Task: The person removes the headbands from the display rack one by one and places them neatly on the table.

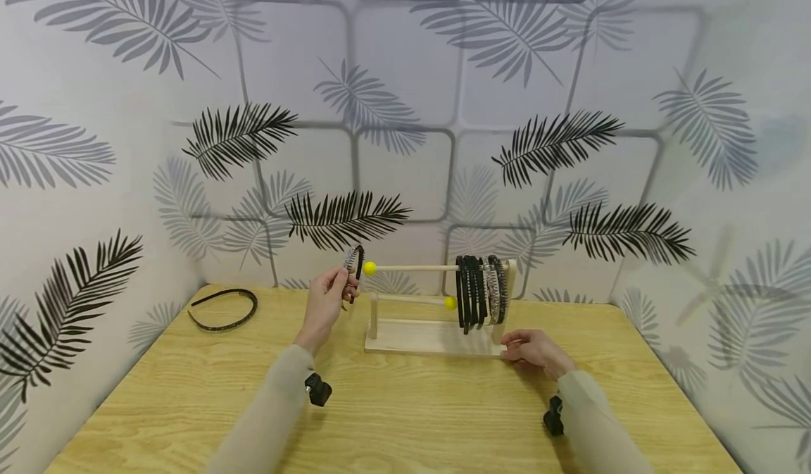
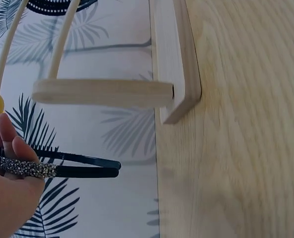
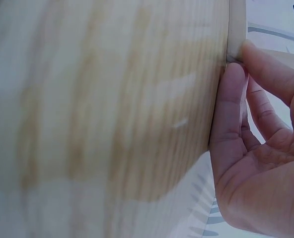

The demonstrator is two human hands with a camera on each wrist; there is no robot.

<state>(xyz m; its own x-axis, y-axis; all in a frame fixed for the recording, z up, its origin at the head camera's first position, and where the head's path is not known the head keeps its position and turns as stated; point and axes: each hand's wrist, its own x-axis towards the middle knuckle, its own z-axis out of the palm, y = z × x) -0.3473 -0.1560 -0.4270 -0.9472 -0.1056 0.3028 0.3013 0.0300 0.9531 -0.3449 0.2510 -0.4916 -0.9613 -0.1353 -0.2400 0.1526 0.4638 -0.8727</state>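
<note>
My left hand (image 1: 329,292) pinches a black headband with a sparkly, stone-covered band (image 2: 23,167) and small inner teeth. It is held upright beside the yellow ball (image 1: 370,268) that tips the upper rod of a wooden stand (image 1: 412,337). In the left wrist view its two ends lie close together, pointing away from the fingers. My right hand (image 1: 535,351) grips the right end of the stand's base, thumb and forefinger at its corner (image 3: 235,52). Several dark and sparkly headbands (image 1: 472,291) hang bunched at the right end of the upper rod.
Another black headband (image 1: 222,327) lies on the wooden table (image 1: 393,410) at the left, near the back edge. The stand's lower rod (image 1: 412,299) ends in a yellow ball (image 1: 450,303) by the hanging bunch. A leaf-patterned wall (image 1: 405,178) rises behind the table.
</note>
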